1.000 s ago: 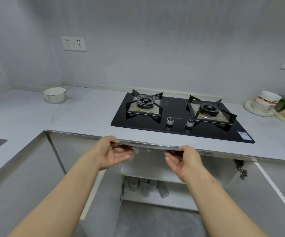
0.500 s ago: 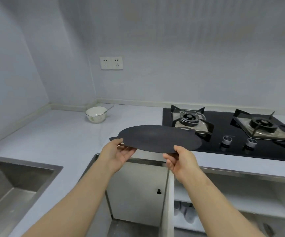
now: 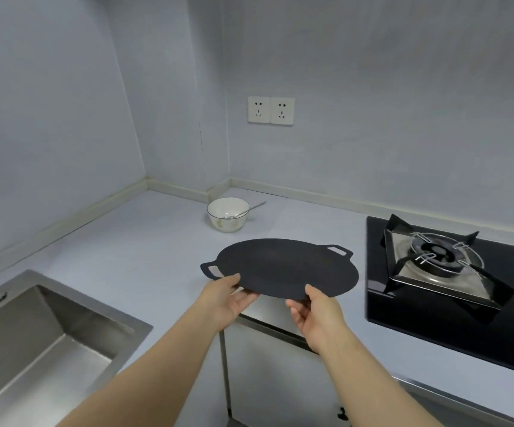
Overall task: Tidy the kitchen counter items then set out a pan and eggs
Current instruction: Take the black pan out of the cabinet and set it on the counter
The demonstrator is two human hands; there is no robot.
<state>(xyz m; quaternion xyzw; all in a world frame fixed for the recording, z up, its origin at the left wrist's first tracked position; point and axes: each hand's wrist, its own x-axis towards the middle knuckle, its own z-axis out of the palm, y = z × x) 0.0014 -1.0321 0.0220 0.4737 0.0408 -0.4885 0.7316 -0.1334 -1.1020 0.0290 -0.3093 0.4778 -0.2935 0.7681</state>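
A flat round black pan (image 3: pixel 283 266) with two small loop handles hangs level just above the white counter (image 3: pixel 144 254), left of the hob. My left hand (image 3: pixel 228 295) pinches its near left rim, thumb on top. My right hand (image 3: pixel 314 312) pinches the near right rim the same way. No eggs are in view.
A white bowl (image 3: pixel 228 214) with a spoon in it stands near the back corner. The black gas hob (image 3: pixel 452 282) with its burner lies to the right. A steel sink (image 3: pixel 33 343) sits at the lower left. Cabinet fronts (image 3: pixel 280 380) are below the counter edge.
The pan came up from the cabinet under the counter and moved forward over the counter, tilting flatter. The view swung left, bringing the sink and bowl closer.
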